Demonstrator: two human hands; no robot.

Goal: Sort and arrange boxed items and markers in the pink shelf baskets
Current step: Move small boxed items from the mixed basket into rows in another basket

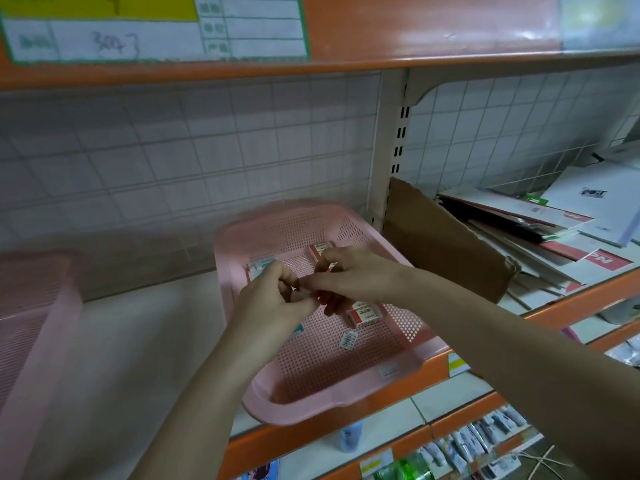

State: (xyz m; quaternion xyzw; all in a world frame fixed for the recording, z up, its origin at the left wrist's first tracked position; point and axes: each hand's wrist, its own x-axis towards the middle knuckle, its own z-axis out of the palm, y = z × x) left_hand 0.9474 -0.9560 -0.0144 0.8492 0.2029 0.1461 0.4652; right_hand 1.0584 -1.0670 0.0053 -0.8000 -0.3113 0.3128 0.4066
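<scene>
A pink perforated basket (374, 382) sits on the white shelf, its front hanging over the orange edge. Inside lie a red-and-white box (365, 315), another red-and-white box (317, 249) at the back, a teal-and-white box (261, 266) at the left and a small barcode label (348, 340). My left hand (273, 299) and my right hand (349, 275) meet above the basket's middle, fingertips pinched together on something small and reddish; what it is cannot be made out. No markers are visible.
A second pink basket (31, 306) stands at the far left. A brown cardboard sheet (446, 240) leans beside stacked folders and papers (554, 230) on the right shelf. Lower shelves (467, 441) hold packaged goods. Wire grid backs the shelf.
</scene>
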